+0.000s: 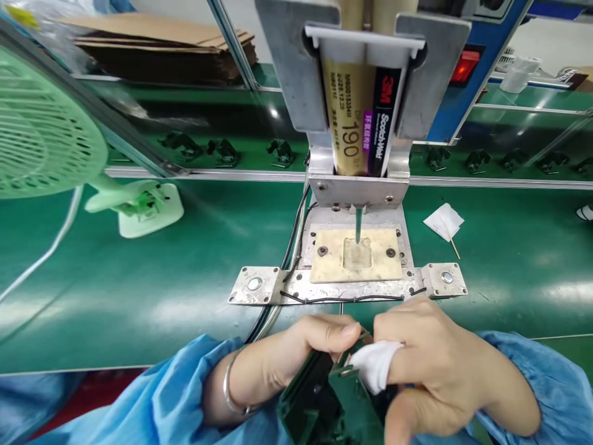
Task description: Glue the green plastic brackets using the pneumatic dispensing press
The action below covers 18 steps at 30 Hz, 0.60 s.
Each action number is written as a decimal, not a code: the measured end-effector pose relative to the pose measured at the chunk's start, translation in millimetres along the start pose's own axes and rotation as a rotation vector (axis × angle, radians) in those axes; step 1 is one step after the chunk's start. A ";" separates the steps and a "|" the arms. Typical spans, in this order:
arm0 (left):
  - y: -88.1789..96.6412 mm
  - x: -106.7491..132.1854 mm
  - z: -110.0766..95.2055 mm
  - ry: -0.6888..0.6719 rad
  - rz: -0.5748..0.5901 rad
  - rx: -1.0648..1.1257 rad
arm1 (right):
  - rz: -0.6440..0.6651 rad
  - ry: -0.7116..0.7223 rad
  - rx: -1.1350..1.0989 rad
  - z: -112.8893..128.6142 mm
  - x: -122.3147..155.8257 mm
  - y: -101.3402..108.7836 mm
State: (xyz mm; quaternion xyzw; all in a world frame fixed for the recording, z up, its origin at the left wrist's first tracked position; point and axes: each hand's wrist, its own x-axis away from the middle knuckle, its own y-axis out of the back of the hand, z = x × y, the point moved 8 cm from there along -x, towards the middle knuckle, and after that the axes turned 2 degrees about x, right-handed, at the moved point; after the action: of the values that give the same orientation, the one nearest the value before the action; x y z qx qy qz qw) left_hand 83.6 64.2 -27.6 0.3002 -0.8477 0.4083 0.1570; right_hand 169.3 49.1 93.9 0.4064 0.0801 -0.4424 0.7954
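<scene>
One green part (359, 402) is by the near edge of the surface (199, 247), held in my left grip (319, 340); my right grip (435, 364) holds a white cloth (376, 364) against it. I think this is wiping, and the next rub calls for keeping the part still.

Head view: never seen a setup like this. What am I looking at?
There's no robot here: one camera, worn on a person's head, looks forward and down at their bare hands. The left hand holds a dark green part; the right hand holds a white wipe against it. Beyond them stands a dispenser-like machine with a 3M Scotch-Weld cartridge. Its thin nozzle points down at a cream plate, with a silver button on each side. On the green table are a light green fan, left, and a white square with a thin stick, right.
</scene>
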 end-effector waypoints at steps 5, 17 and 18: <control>-11.7 4.1 11.3 0.044 0.151 -0.060 | 0.039 -0.045 -0.043 1.9 13.2 -2.9; -22.1 3.8 -4.3 -0.026 0.259 -0.277 | 0.011 -0.035 0.053 3.7 17.5 -0.2; -20.1 4.4 -6.1 -0.033 0.230 -0.282 | 0.047 -0.068 0.067 1.6 21.9 -1.6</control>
State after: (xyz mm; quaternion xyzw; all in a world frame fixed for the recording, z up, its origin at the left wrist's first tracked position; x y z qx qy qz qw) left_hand 93.2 57.5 -9.6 0.1830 -0.9277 0.2956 0.1361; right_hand 180.8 33.5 83.4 0.4193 0.0289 -0.4396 0.7938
